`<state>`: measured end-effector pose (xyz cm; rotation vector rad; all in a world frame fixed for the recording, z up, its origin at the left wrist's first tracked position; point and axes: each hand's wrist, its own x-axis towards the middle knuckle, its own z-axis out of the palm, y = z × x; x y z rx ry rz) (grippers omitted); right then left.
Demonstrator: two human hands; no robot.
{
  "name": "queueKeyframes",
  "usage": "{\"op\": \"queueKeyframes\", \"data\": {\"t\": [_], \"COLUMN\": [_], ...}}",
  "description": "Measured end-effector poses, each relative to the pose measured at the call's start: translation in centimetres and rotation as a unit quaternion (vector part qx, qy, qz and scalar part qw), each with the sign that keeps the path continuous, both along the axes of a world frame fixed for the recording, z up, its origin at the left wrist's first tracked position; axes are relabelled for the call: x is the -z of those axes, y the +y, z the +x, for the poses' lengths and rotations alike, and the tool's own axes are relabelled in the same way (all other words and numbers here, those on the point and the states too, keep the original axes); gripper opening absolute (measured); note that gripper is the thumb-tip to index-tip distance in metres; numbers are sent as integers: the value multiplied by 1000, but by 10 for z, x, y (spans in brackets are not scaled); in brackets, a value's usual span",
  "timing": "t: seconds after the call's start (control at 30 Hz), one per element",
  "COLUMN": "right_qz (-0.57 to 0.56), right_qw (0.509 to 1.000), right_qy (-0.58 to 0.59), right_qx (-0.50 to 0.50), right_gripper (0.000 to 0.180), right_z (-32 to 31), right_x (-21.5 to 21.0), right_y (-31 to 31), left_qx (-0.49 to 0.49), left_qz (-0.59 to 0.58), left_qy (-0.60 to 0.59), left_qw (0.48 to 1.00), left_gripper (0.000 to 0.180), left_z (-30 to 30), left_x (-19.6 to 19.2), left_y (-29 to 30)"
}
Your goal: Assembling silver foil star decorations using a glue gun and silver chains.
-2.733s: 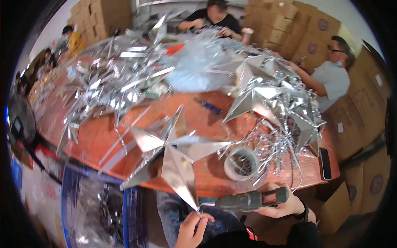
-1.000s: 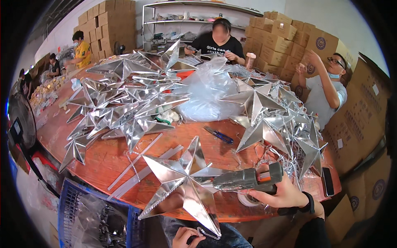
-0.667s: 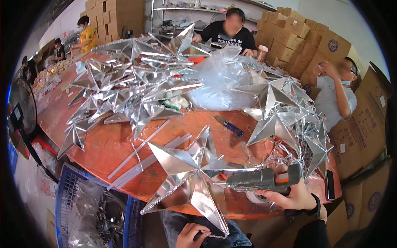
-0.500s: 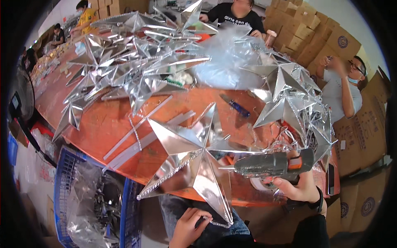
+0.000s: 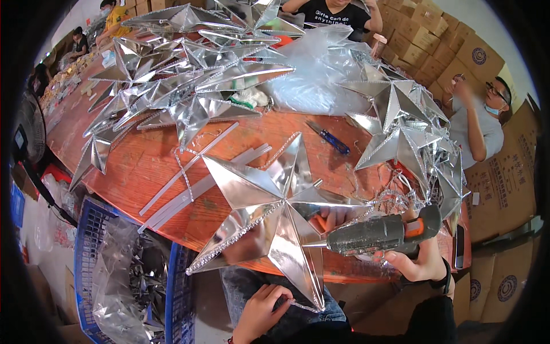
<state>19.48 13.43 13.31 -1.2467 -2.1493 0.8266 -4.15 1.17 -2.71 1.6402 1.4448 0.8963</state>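
A large silver five-pointed star (image 5: 252, 183) lies tilted at the table's front edge, its lowest point jutting over my lap. Bead-like silver trim (image 5: 303, 308) runs along its lower left edge and from its lowest point to my left hand. My left hand (image 5: 264, 312) pinches that trim between thumb and fingers, below the star. In my right hand (image 5: 421, 261) is a dark grey glue gun (image 5: 366, 236) with an orange part. Its nozzle points left, at the edge of the star's lower arm; whether it touches cannot be made out.
Clear glue sticks (image 5: 200, 192) and a blue-handled cutter (image 5: 332, 140) lie on the red table (image 5: 137, 172). Piled silver stars (image 5: 189, 109) and more stars (image 5: 395, 143) flank a plastic bag (image 5: 309, 86). A blue basket (image 5: 172, 286) stands at left. Co-workers sit across and at right.
The glue gun's nozzle has come down along the star's lower arm. The star has shifted slightly, and my left hand keeps its pinch. A person across the table has raised their arms.
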Motion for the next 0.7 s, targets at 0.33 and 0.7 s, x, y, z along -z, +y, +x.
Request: {"op": "queueKeyframes", "data": {"t": [0.33,0.7], "right_qz": [-17,63], "right_qw": [999,998], "right_qy": [-33,26], "right_qx": [-15,-5], "right_gripper": [43,42], "right_z": [1,-14], "right_x": [-8,-23], "right_y": [-6,10], "left_qx": [28,33], "left_qz": [-37,-30], "left_qy": [-21,-22], "left_qw": [999,999], "left_gripper": [38,36], "left_z": [-3,-4], "left_x": [0,3], "left_y": [2,2]}}
